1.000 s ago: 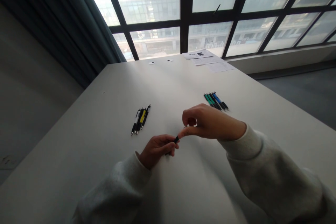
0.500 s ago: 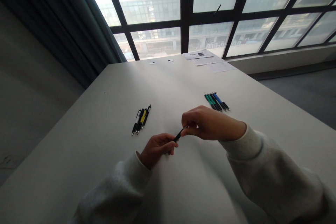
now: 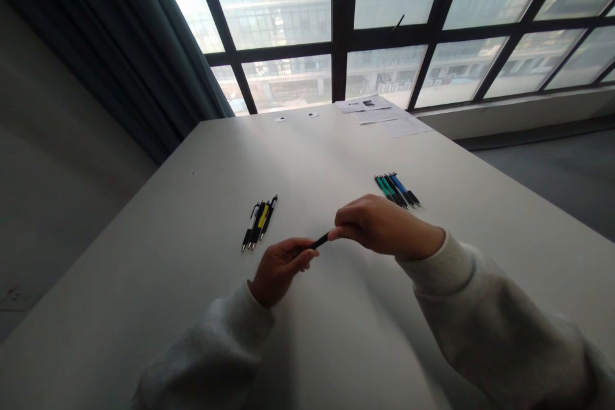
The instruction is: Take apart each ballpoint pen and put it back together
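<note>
A dark pen [image 3: 319,241] is held between my two hands above the white table [image 3: 317,166]. My left hand [image 3: 283,264] pinches its lower left end, and my right hand [image 3: 372,225] grips the upper right end with closed fingers. Left of the hands lies a group of pens [image 3: 259,224], black, white and yellow, side by side and slightly fanned. Beyond my right hand rests another group of pens [image 3: 396,189] with green and blue barrels and black grips.
Printed papers [image 3: 384,116] lie at the table's far right edge. Two small white items [image 3: 313,114] are near the far edge, by the window. A dark curtain [image 3: 120,32] hangs at the left.
My left hand has shifted a little left and up, and the pen between the hands lies at a flatter angle. My right hand has hardly moved. The view has tilted slightly.
</note>
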`<state>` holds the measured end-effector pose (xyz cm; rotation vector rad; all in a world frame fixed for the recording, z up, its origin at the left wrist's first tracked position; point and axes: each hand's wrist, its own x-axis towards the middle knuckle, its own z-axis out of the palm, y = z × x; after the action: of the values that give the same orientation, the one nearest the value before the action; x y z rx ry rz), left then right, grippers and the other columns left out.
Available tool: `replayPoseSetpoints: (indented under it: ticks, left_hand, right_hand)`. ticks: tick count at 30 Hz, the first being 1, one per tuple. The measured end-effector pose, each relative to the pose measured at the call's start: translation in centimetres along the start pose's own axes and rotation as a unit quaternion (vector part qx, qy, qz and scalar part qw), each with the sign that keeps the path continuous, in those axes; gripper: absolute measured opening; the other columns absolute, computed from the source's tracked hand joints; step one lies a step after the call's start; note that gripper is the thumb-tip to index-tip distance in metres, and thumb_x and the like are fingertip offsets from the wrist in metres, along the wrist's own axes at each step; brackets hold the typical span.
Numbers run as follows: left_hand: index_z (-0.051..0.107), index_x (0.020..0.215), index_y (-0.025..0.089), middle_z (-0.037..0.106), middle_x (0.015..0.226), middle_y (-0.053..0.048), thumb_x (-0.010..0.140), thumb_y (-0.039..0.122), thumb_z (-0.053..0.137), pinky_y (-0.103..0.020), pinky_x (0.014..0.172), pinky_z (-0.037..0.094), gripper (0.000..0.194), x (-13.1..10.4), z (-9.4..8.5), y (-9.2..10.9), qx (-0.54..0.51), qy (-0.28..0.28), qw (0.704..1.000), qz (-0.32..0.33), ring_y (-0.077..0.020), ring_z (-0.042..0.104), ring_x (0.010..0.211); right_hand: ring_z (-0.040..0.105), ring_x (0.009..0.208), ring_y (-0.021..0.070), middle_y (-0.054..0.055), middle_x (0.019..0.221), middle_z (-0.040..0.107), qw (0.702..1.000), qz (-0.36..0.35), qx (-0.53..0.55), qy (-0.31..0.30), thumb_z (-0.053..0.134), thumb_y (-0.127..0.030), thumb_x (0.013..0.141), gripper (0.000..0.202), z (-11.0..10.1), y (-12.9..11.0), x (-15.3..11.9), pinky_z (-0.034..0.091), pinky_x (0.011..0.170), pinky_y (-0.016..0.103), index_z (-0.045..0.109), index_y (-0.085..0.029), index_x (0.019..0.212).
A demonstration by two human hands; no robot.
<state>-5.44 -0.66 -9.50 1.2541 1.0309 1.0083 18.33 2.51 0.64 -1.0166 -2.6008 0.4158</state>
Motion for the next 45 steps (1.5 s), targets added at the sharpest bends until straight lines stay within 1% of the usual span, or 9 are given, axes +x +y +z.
replayPoseSetpoints:
  ticks: [7,11,16,18,21,25,30,35,45]
  left_hand:
    - [0.068,0.097,0.017,0.065,0.071,0.003,0.074,0.031,0.082,-0.018,0.058,0.047,0.031,1.1,-1.5,5.6,-0.097,0.154,0.973,0.14,-0.008,0.057,0.062]
    - [0.066,0.104,0.019,0.07,0.102,-0.005,0.085,0.032,0.072,-0.024,0.082,0.053,0.023,1.3,0.5,9.5,-0.078,0.107,0.969,0.208,-0.0136,0.065,0.093]
    - [0.047,0.139,0.031,0.067,0.105,-0.003,0.093,0.028,0.062,-0.026,0.073,0.057,0.049,1.2,2.6,13.1,0.004,0.014,0.967,0.254,-0.0115,0.066,0.077]
    - [0.052,0.137,0.029,0.067,0.105,-0.004,0.093,0.028,0.061,-0.026,0.075,0.058,0.044,1.3,2.9,14.2,0.019,0.018,0.962,0.272,-0.0145,0.067,0.087]
    - [0.055,0.134,0.028,0.068,0.11,-0.007,0.094,0.03,0.061,-0.026,0.074,0.059,0.04,1.4,3.2,15.7,0.009,0.017,0.959,0.282,-0.0184,0.068,0.096]
    - [0.057,0.126,0.025,0.067,0.115,-0.008,0.093,0.029,0.062,-0.023,0.057,0.058,0.034,1.5,3.5,16.7,-0.034,-0.021,0.96,0.277,-0.0105,0.067,0.067]
    - [0.054,0.128,0.028,0.065,0.114,-0.006,0.093,0.026,0.061,-0.022,0.047,0.057,0.035,2.4,2.7,15.8,-0.082,-0.08,0.964,0.24,-0.0096,0.068,0.058]
    - [0.05,0.136,0.033,0.063,0.098,0.001,0.094,0.023,0.058,-0.016,0.039,0.053,0.043,3.5,1.5,14.8,-0.155,-0.113,0.96,0.204,-0.0048,0.061,0.046]
    - [0.058,0.119,0.026,0.063,0.089,0.002,0.095,0.019,0.056,-0.013,0.037,0.047,0.026,3.2,0.2,15.2,-0.201,-0.124,0.952,0.196,-0.0015,0.051,0.042]
  right_hand:
    - [0.053,0.058,0.0104,0.002,0.068,0.066,0.987,0.026,0.133,0.084,0.061,-0.044,0.093,0.032,0.4,-0.8,0.6,0.038,0.06,0.022,0.069,-0.016,0.082]
    - [0.053,0.053,0.0079,-0.001,0.064,0.063,0.964,0.013,0.262,0.051,0.063,-0.04,0.092,0.03,2.1,-3.8,1.4,0.041,0.056,0.02,0.063,-0.016,0.074]
    - [0.058,0.06,0.0113,0.001,0.069,0.064,0.922,0.016,0.384,0.05,0.067,-0.036,0.089,0.025,1.9,-5.8,1.6,0.048,0.061,0.024,0.065,-0.014,0.077]
    - [0.064,0.078,0.0156,0.005,0.086,0.069,0.868,-0.009,0.489,0.08,0.07,-0.033,0.087,0.019,0.7,-5.9,1.7,0.052,0.076,0.029,0.068,-0.014,0.09]
    - [0.065,0.097,0.0199,0.008,0.102,0.069,0.733,-0.061,0.668,0.114,0.064,-0.035,0.091,0.025,-1.5,-6.0,2.4,0.05,0.092,0.038,0.067,-0.016,0.106]
    - [0.066,0.078,0.0159,0.007,0.085,0.069,0.638,-0.049,0.764,0.078,0.048,-0.05,0.098,0.041,-3.9,-6.4,4.1,0.053,0.079,0.031,0.066,-0.014,0.103]
    - [0.056,0.054,0.0107,0.0,0.061,0.059,0.595,0.012,0.804,0.007,0.036,-0.064,0.097,0.057,-4.0,-6.2,5.5,0.05,0.06,0.024,0.063,-0.015,0.093]
    - [0.064,0.066,0.0142,0.005,0.075,0.066,0.571,0.012,0.82,-0.029,0.031,-0.043,0.104,0.044,-2.8,-5.6,5.8,0.056,0.072,0.032,0.062,-0.013,0.1]
    - [0.071,0.084,0.0202,0.013,0.096,0.072,0.609,-0.025,0.793,-0.013,0.037,-0.024,0.103,0.031,-2.4,-5.8,6.1,0.056,0.083,0.037,0.063,-0.008,0.112]
